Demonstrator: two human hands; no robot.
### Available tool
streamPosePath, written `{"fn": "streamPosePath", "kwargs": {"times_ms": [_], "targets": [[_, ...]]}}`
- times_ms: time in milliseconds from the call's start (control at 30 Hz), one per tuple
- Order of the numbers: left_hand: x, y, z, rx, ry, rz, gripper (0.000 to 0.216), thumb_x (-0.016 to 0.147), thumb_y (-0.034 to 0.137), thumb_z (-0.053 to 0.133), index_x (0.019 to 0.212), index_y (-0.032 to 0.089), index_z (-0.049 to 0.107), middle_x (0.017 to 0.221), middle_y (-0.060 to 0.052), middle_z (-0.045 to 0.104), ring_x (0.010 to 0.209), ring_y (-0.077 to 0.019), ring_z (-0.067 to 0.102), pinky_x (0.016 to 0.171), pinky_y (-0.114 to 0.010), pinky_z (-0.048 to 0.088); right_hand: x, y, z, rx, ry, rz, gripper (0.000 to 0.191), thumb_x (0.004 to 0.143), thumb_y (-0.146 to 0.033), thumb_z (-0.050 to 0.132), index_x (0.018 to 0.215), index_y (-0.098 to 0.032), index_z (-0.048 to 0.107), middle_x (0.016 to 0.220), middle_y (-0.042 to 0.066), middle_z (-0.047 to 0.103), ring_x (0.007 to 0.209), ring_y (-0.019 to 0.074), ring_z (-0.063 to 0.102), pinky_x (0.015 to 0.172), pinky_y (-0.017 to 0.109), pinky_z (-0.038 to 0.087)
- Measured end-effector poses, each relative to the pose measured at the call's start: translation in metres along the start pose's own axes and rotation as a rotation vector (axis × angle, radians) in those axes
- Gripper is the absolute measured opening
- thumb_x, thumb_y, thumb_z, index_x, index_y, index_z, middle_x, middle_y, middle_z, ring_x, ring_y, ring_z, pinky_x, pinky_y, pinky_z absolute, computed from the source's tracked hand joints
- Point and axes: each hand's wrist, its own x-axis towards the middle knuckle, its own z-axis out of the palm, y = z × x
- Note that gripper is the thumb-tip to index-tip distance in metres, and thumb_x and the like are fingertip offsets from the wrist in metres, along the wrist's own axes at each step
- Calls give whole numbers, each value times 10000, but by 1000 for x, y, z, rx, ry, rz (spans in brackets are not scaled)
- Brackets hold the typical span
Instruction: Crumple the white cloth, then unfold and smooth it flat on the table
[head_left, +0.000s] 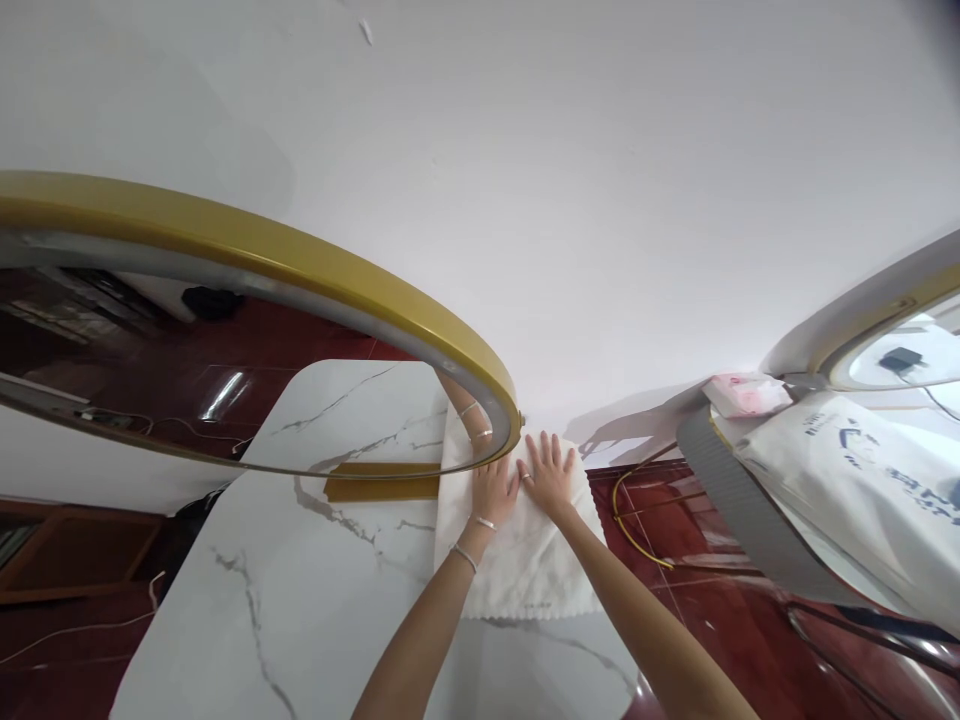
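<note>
A white cloth point(525, 570) with a scalloped edge lies spread over the right end of the marble-patterned table point(337, 620), partly hanging past its right side. My left hand point(493, 490) rests on the cloth beside the mirror's lower rim, its fingertips partly behind the frame. Flat on the cloth, fingers spread, is my right hand point(547, 474), close to the wall. A large round mirror point(360, 290) with a gold frame stands over the table's back left and reflects the tabletop and an arm.
On the right, a second table point(735, 500) carries a tissue pack point(748, 394) and a white printed bag point(862, 470). Behind it is another gold-framed mirror point(870, 330). Gold metal legs point(637, 535) stand on the red floor. A wooden cabinet point(75, 550) is at the left.
</note>
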Motion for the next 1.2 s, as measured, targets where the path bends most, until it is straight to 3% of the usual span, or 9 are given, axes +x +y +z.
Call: {"fn": "streamPosePath", "kwargs": {"times_ms": [133,267,400,500,700,800,900,1000,1200], "targets": [[-52,11,-12,23,12,31,542,943,364,425,1450,187,355,1524,-108,345,1403,-276,315,1130,-491,280,-40,7,-3,20,4,-92,551,945,-410,374,1468,-239,346,1563,82,231,1448,291,157,1140,560,121],[-101,8,-21,58,49,16,575,944,349,417,1485,210,283,1550,-84,294,1441,-245,234,1156,-469,223,-122,20,1,68,87,-255,550,941,-354,380,1477,-246,323,1557,73,248,1452,298,141,1120,567,201],[-110,5,-19,67,62,20,600,932,336,425,1493,203,261,1555,-91,277,1446,-253,217,1159,-481,198,-171,29,2,40,131,-299,623,955,-406,389,1521,-255,177,1569,59,214,1453,271,146,1135,500,218],[-83,6,-12,48,53,31,583,922,342,434,1476,205,309,1548,-95,291,1439,-266,237,1155,-493,203,-152,36,-1,16,161,-292,627,956,-428,383,1520,-245,179,1564,69,224,1450,268,161,1143,490,197],[4,13,2,-26,-32,-39,569,910,372,446,1434,158,391,1496,-131,387,1372,-311,363,1079,-488,336,-62,53,-8,-16,71,-217,557,956,-439,356,1478,-249,320,1560,46,242,1447,254,175,1153,465,174],[17,15,4,-38,-58,-47,560,915,375,444,1429,155,398,1507,-130,369,1375,-306,361,1058,-459,370,-42,58,-6,-23,58,-188,559,968,-443,316,1488,-239,293,1566,35,225,1449,236,166,1152,456,177],[-11,14,-4,-18,-42,-42,575,914,421,458,1435,187,389,1532,-126,323,1401,-304,316,1107,-490,302,-42,59,-6,-14,62,-169,572,975,-446,286,1497,-213,270,1567,47,225,1452,227,152,1154,449,176],[-64,9,-19,15,-12,-35,602,895,477,490,1437,237,387,1561,-111,259,1435,-309,236,1144,-521,220,-54,60,-9,1,64,-184,622,959,-511,325,1503,-218,252,1573,65,204,1458,243,118,1158,460,166],[-160,8,-47,53,-13,11,633,900,452,493,1476,260,314,1577,-88,218,1448,-299,198,1155,-497,206,-131,63,-19,28,93,-357,690,893,-613,429,1494,-319,258,1596,57,76,1451,357,69,1129,571,173]]}}
